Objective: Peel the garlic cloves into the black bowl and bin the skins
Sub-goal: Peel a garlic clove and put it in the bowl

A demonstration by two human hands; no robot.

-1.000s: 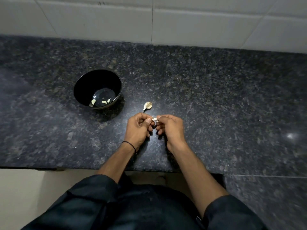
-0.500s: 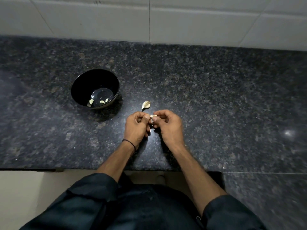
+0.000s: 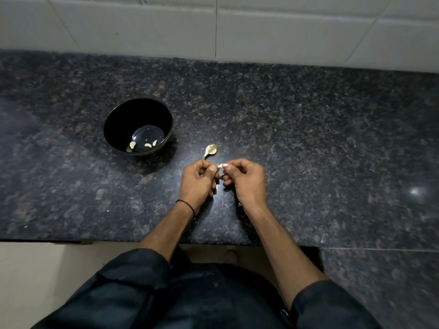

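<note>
I was looking at a kitchen: a dark speckled granite counter (image 3: 308,138) ran under a wall of pale tiles (image 3: 285,32), with a black bowl (image 3: 133,115) holding peeled garlic cloves (image 3: 132,145) on it.

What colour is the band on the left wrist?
Black; the thin wristband shows clearly in the head view.

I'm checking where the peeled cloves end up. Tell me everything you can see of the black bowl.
The black bowl is round, deep and glossy. It stands upright on the dark speckled counter; outside, nothing else touches it. About three pale peeled cloves lie at the near side of its shiny bottom. The left hand and right hand, pinching a garlic clove between them, are apart from it, nearer and to its right.
</note>
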